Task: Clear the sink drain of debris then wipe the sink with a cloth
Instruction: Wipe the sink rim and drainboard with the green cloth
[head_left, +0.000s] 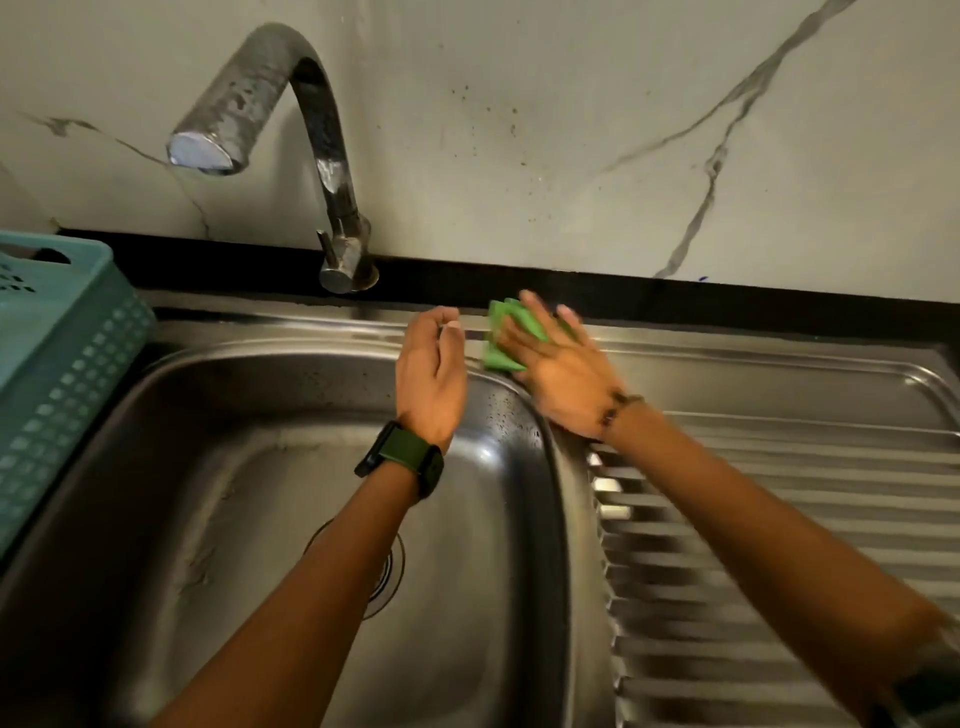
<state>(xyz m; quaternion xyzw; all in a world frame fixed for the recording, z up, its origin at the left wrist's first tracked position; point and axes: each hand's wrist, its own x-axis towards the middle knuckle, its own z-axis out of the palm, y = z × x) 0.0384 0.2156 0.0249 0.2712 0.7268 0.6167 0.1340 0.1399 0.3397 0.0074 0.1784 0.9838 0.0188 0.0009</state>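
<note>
Pressing a green cloth (500, 338) flat under spread, nearly straight fingers, the right hand (558, 374) works at the far right corner of the sink (260, 415) bowl, on the rim where it meets the ribbed draining board (779, 493); the hand is blurred, so whether the thumb tucks round an edge of the cloth I cannot tell; the left hand (431, 374) hangs just beside it over the back rim, fingers loosely curled and holding nothing, a dark watch (402, 457) on its wrist. The cloth looks light, soft and limp, folded to a small pad; judging by that, it should bunch or slide on the smooth steel unless the palm bears down evenly, and the best hold seems to be flat across its middle, or a pinch at a free corner when it has to be lifted. The steel shows droplets near that corner, so it is probably slippery. The drain (387, 566) lies near the middle of the bowl floor but the left forearm crosses most of it, so whether any debris remains there cannot be made out; most of the cloth is hidden under the right hand; a teal basket (62, 364) is cut off at the left edge; the tap (291, 130) stands at the back rim with no water visibly running.
</note>
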